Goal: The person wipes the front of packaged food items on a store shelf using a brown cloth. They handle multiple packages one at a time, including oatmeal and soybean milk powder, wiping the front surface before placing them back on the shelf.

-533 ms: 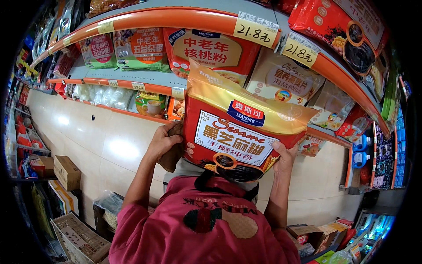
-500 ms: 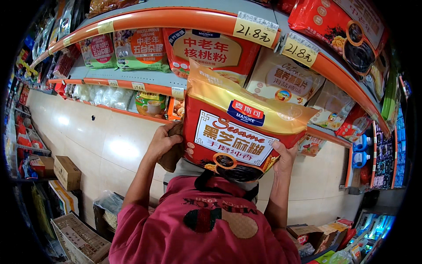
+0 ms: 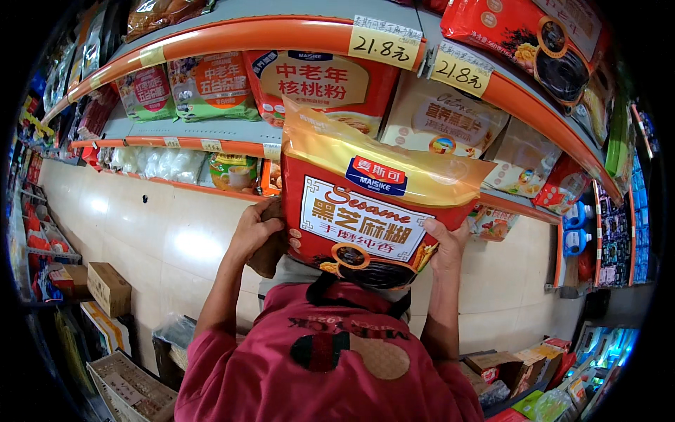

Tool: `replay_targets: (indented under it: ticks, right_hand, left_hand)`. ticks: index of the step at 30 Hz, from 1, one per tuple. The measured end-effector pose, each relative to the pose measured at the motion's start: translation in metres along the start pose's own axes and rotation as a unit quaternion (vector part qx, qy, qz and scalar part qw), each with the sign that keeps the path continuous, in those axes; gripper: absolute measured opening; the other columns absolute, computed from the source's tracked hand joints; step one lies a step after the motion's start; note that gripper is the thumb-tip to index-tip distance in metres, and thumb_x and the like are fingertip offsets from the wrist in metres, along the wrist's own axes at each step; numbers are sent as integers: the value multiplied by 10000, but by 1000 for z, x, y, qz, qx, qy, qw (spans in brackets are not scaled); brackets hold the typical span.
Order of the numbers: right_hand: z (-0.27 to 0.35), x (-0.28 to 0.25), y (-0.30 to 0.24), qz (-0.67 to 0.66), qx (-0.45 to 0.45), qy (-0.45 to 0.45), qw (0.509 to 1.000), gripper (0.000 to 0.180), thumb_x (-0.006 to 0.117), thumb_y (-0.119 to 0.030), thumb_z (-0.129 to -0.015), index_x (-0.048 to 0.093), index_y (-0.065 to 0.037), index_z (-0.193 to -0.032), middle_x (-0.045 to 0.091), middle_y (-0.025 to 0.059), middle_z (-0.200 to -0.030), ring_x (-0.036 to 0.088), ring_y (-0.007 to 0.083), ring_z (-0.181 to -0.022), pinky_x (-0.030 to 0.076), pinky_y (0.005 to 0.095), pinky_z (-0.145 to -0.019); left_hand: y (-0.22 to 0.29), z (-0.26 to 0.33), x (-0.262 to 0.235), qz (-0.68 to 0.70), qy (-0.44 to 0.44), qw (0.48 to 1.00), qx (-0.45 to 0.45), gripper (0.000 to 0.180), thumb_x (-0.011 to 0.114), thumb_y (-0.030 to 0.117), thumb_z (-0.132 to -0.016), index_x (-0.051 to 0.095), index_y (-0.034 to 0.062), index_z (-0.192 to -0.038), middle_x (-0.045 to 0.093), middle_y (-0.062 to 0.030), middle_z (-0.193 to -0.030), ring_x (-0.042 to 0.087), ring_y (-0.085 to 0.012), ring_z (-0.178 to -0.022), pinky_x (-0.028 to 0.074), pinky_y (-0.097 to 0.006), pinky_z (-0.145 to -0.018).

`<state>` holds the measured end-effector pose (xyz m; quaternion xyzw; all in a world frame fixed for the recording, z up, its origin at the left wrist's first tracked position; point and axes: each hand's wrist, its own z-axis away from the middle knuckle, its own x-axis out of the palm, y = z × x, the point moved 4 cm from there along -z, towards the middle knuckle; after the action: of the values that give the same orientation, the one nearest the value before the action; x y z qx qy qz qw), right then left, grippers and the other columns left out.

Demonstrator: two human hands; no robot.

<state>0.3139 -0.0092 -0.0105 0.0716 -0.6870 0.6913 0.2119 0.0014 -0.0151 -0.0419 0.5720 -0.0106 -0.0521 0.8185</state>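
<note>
A large red and gold bag of sesame paste (image 3: 351,221) is held up in front of my chest, its printed front facing up at me and its gold top edge toward the shelf. My right hand (image 3: 447,247) grips its right side, thumb on the front and fingers hidden behind. At the bag's left side, my left hand (image 3: 253,231) is closed on a crumpled brown cloth (image 3: 268,254). The cloth lies against the bag's edge; whether those fingers also grip the bag is hidden.
Shelves with an orange front rail (image 3: 281,36) curve across the top, with yellow price tags. Red food bags (image 3: 320,88) and a pale oatmeal bag (image 3: 441,116) stand beneath that rail. Cardboard boxes (image 3: 109,287) sit at the left, and a woven crate (image 3: 130,387) at lower left.
Bag and shelves alike appear slightly further left in the picture. Both hands keep the same hold, and the bag stays at about the same place before the shelf.
</note>
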Motion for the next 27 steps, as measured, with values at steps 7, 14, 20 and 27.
replay_targets:
  ticks: [7, 14, 20, 27]
  right_hand:
    - [0, -2, 3, -17, -9, -5, 1000, 669, 744, -89, -614, 380, 12, -1165, 530, 119, -1073, 548, 209, -930, 451, 311, -809]
    - [4, -7, 8, -48, -10, 18, 999, 686, 726, -186, -658, 348, 12, -1196, 510, 121, -1090, 527, 216, -964, 434, 319, -829]
    - [5, -5, 8, -57, -16, 8, 998, 697, 724, -201, -659, 344, 9, -1204, 501, 119, -1105, 519, 223, -979, 423, 328, -844]
    - [3, -10, 13, -48, -18, -4, 999, 744, 751, -153, -609, 343, 5, -1211, 497, 115, -1112, 520, 220, -981, 426, 324, -842]
  left_hand:
    - [-3, -2, 0, -6, 5, 1000, 1, 407, 496, 26, -639, 523, -79, -1032, 606, -140, -885, 585, -193, -777, 462, -290, -717]
    - [-9, -5, -3, -54, 9, 998, -8, 380, 495, 43, -637, 534, -86, -992, 607, -142, -873, 588, -201, -759, 463, -293, -712]
    - [-11, -4, -1, -22, 11, 1000, -9, 366, 496, 40, -642, 534, -81, -986, 609, -133, -851, 593, -196, -748, 476, -294, -692]
    - [-17, -6, -3, -4, -4, 1000, -28, 343, 489, 34, -647, 541, -69, -969, 612, -122, -841, 597, -187, -724, 487, -289, -670]
